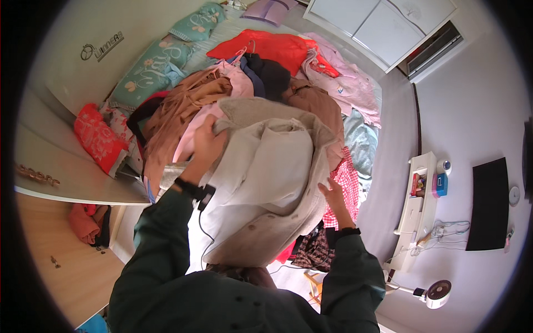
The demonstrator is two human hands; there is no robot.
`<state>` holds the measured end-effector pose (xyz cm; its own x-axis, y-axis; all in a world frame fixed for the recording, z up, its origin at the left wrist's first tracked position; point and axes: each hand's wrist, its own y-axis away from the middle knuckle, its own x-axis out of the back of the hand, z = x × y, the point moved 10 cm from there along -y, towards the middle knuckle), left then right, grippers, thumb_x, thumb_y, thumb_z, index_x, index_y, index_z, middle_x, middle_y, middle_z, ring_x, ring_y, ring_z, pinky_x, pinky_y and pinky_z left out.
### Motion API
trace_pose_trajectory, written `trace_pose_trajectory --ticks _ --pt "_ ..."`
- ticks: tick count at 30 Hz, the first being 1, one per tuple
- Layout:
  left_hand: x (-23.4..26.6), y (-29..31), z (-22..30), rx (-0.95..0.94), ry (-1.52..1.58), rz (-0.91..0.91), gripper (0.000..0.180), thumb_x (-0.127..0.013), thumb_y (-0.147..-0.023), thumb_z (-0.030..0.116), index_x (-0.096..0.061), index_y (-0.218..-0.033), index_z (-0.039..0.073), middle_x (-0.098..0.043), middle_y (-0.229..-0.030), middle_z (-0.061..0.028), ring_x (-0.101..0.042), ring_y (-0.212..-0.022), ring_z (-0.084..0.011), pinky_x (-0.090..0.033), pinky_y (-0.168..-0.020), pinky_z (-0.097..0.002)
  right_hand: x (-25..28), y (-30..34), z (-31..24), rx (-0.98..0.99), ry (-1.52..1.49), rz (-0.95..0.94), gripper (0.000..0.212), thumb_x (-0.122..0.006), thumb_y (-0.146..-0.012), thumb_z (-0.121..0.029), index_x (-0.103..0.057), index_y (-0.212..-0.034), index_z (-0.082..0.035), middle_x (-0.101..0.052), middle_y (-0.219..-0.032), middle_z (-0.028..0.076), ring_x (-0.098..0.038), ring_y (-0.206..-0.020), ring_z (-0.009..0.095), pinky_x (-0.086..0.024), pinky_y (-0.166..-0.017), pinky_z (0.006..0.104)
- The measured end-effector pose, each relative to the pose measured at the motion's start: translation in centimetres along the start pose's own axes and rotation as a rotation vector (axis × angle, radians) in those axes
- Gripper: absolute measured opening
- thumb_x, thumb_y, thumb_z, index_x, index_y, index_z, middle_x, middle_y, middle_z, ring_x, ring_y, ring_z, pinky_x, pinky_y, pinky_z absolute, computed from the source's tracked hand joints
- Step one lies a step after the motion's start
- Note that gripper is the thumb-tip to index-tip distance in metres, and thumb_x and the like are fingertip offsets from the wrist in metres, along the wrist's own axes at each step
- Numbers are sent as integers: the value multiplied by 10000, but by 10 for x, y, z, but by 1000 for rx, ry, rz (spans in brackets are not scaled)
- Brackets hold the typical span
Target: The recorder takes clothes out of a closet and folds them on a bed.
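Note:
A beige-grey coat with a pale lining hangs spread in front of me, its inside showing and some buttons along the lower edge. My left hand is closed on its upper left edge, with part of the fingers hidden by the cloth. At the coat's right edge is my right hand, thumb and fingers apart; whether it touches the fabric I cannot tell. Behind the coat, brown clothing and a pink garment lie heaped on the bed.
Also on the bed are a red garment, dark clothing and green pillows. An open wooden cabinet stands at left. To the right are a white shelf unit and a small fan.

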<state>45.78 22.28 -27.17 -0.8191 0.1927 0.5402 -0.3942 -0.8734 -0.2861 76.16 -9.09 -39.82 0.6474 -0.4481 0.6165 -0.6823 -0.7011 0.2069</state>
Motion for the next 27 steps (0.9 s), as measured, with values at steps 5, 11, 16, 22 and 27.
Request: trace_pose_trajectory --ticks 5,11,16,22,27 --pt "-22 130 122 -605 145 -615 171 -662 -706 141 -608 -820 26 -581 -727 -143 -593 -758 -271 -468 -694 -336 12 -75 48 -49 195 -24 1008 -791 -595 -423 -280 -1307 76 -412 -1285 237 -373 -1226 298 -312 -1003 333" --pt "-25 87 50 -406 68 -562 451 -661 -713 195 -545 -1120 37 -550 -1099 -168 -526 -982 -320 -411 -823 -390 -14 -154 62 455 245 -348 368 -591 -782 -80 -514 -1127 19 -574 -1119 112 -550 -974 241 -428 -854 320" --pt "-86 73 -15 -192 -270 -800 848 -765 -529 380 -395 -1234 89 -512 -1108 -144 -476 -1053 -312 -332 -848 -455 -19 -178 83 557 88 -235 286 -578 -784 -77 -566 -1055 16 -603 -1062 98 -565 -932 219 -443 -811 314" --pt "-149 104 -15 121 247 -914 357 -657 -673 162 -482 -958 36 -508 -984 -131 -484 -938 -242 -374 -699 -329 -27 -152 79 581 -28 -170 198 -560 -779 -81 -596 -946 20 -613 -927 110 -575 -838 206 -444 -730 315" --pt "-66 110 60 -397 308 -502 205 -599 -708 59 -479 -871 30 -503 -774 -113 -512 -729 -216 -392 -630 -307 -13 -86 37 569 -113 -73 149 -545 -767 -93 -594 -835 30 -602 -761 144 -576 -725 204 -430 -637 323"
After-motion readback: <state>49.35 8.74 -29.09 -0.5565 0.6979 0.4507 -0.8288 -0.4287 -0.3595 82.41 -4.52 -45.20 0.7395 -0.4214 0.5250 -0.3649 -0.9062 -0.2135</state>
